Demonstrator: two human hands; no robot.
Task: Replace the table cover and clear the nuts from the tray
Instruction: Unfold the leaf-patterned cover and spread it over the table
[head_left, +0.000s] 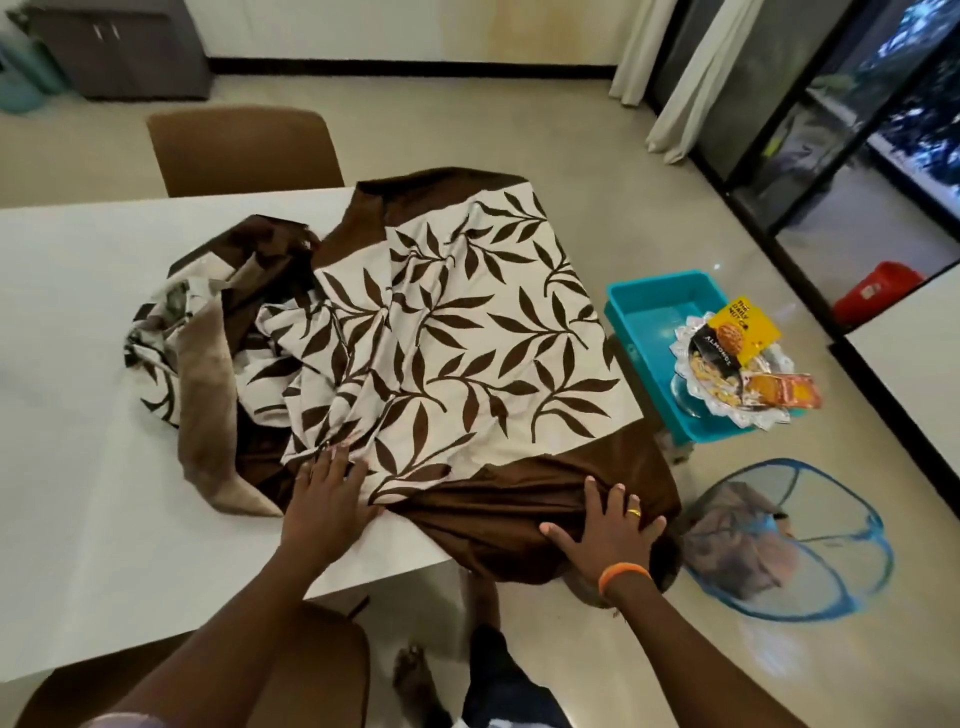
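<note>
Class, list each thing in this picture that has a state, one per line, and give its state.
Table cover: partly spread, bunched at the left.
Left hand: flat on the cover, fingers straight.
Right hand: pressing the brown border, fingers spread.
Silver tray: holds nut packets.
Blue tub: on the floor, under the tray.

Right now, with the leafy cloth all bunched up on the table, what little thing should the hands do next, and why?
Probably slide the left hand leftward, pulling the cloth across the bare white table. The cloth is flat only at the right end and lies crumpled in the middle, while the right hand presses flat on its brown border at the corner, so that end looks anchored.
</note>
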